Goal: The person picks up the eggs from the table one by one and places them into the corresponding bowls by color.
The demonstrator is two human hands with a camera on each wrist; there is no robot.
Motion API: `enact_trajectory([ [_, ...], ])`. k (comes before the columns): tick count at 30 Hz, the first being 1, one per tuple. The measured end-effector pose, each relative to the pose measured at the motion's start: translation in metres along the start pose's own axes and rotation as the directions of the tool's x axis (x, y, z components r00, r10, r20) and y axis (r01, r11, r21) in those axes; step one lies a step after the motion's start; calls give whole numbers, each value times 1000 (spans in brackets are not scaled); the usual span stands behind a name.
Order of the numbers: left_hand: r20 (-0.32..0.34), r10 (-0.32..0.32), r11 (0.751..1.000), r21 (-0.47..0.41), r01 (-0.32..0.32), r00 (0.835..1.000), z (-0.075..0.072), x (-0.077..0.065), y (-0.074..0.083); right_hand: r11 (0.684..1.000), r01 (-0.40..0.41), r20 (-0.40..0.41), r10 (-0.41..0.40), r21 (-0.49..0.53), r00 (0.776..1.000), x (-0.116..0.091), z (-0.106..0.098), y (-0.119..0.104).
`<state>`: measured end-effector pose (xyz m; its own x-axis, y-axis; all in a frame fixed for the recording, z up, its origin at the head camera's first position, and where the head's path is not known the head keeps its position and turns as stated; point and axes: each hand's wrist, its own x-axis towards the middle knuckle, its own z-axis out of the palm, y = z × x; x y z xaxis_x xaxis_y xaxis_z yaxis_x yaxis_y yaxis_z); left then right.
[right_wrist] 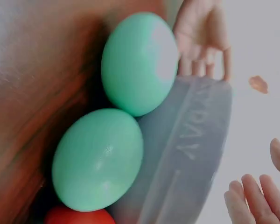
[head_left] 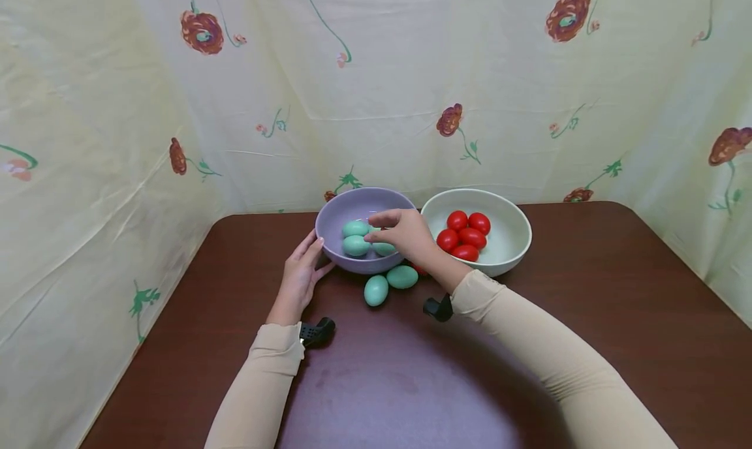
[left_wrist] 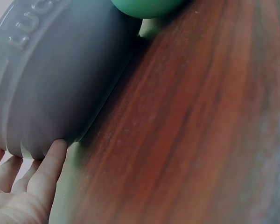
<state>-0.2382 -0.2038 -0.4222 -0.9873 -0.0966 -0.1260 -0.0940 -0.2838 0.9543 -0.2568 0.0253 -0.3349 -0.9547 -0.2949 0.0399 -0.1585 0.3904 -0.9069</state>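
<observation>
In the head view my left hand [head_left: 298, 280] touches the left side of a purple bowl [head_left: 329, 227]. The left wrist view has its fingertips [left_wrist: 59, 145] against the bowl's outer wall [left_wrist: 60, 84]. Over the bowl's right part hovers my right hand [head_left: 405, 232], thumb and fingers apart with nothing between them. Several green eggs [head_left: 355, 245] lie in the bowl, some partly hidden by that hand. Two more green eggs, one upright-looking [head_left: 376, 291] and one sideways [head_left: 402, 277], lie on the table before it. A red egg [right_wrist: 79, 216] is mostly hidden beside them.
To the right of the purple bowl stands a pale green-white bowl [head_left: 511, 233] holding several red eggs [head_left: 472, 238]. Both bowls are near the back edge of the dark brown table [head_left: 376, 384]. A flowered cloth [head_left: 376, 90] hangs behind.
</observation>
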Motion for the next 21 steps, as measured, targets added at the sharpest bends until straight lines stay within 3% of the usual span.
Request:
enact_trajectory([
  [10,1,9,1000,-10,-9,1000,-1,1,0,1000,17,-16,-16,19,1000,-44,-15,5],
  [21,6,17,1000,-22,-17,1000,-1,1,-1,1000,1,-8,-1,-16,1000,-61,-27,27],
])
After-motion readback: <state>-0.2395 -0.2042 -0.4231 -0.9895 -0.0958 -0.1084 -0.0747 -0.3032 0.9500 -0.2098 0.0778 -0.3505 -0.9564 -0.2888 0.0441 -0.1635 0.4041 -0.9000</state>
